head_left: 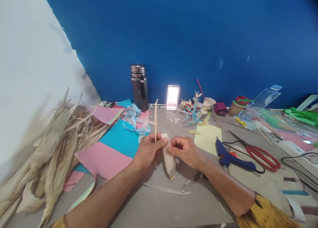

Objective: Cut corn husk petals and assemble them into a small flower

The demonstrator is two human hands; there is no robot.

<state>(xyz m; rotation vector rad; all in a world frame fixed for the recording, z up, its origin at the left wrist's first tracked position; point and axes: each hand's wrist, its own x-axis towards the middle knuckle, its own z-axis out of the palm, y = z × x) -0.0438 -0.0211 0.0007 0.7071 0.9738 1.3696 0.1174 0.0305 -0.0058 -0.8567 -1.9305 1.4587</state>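
My left hand is closed around a thin upright wooden stick and pinches the upper edge of a pale dried husk piece. The husk hangs below the fingertips, its lower end narrowing. From the other side, my right hand has thumb and fingers pressed together on the husk's right edge. A small twisted white bit tops the stick. Beneath the hands lie a thin husk strip and a clear-bladed tool, partly hidden by the right forearm.
Dried husks and coloured paper lie left. A dark flask and a blue-stemmed husk flower bunch stand behind. A blue glue gun and red-handled scissors are right, near cables and a plastic bottle.
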